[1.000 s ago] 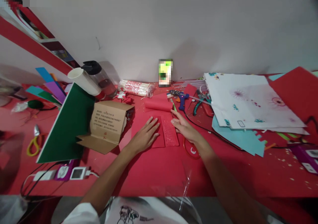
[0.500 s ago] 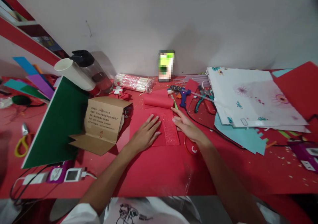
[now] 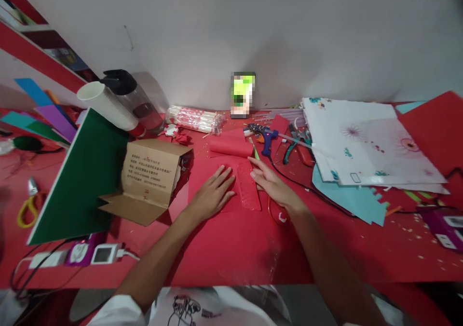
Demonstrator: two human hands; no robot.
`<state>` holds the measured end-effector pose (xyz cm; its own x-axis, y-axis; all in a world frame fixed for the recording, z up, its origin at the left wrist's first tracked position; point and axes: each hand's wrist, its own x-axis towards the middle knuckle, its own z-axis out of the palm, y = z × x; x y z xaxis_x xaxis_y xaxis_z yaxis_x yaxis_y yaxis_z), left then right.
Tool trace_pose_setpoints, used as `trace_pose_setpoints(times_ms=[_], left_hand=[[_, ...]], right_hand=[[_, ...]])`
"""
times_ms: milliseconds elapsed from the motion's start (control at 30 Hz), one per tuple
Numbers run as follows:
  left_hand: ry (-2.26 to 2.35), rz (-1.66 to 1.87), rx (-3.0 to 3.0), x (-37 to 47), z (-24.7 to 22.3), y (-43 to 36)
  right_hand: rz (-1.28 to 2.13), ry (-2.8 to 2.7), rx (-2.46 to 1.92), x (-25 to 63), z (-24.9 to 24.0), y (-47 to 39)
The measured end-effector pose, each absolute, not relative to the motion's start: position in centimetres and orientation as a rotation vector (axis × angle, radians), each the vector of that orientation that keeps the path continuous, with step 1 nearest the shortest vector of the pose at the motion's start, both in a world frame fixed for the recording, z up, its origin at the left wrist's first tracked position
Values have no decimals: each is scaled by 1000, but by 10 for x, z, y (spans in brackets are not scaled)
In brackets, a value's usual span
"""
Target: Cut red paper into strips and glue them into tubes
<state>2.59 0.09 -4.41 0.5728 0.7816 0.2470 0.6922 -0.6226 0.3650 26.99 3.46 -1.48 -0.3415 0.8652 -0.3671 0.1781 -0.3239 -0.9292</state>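
Note:
My left hand (image 3: 215, 191) lies flat, fingers outstretched, on a sheet of red paper (image 3: 210, 167). To its right is a narrow red strip (image 3: 249, 188) with shiny, clear glue-like lines along its edges. My right hand (image 3: 271, 181) rests at the strip's right edge, its fingers extended and touching there; I cannot see anything gripped in it. Just beyond my hands lies a rolled piece of red paper (image 3: 231, 146). An orange scissor handle (image 3: 271, 210) shows partly beneath my right hand.
A blue glue gun (image 3: 266, 140) and pliers (image 3: 291, 147) lie behind on the right, its black cord crossing the table. A cardboard box (image 3: 148, 174) and green board (image 3: 83, 181) stand left. White patterned sheets (image 3: 365, 138) lie right. A phone (image 3: 242, 94) leans on the wall.
Both hands keep nearly the same place and pose. The strip's top end sits slightly differently beside my right fingers, and the view has shifted a little.

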Motion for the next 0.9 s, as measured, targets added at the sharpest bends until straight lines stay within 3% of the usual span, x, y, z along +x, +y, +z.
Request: trace_pose_setpoints(times_ms=[900], left_hand=[[1259, 509, 2596, 28, -42, 1]], right_hand=[[1735, -1335, -1348, 269, -5, 32]])
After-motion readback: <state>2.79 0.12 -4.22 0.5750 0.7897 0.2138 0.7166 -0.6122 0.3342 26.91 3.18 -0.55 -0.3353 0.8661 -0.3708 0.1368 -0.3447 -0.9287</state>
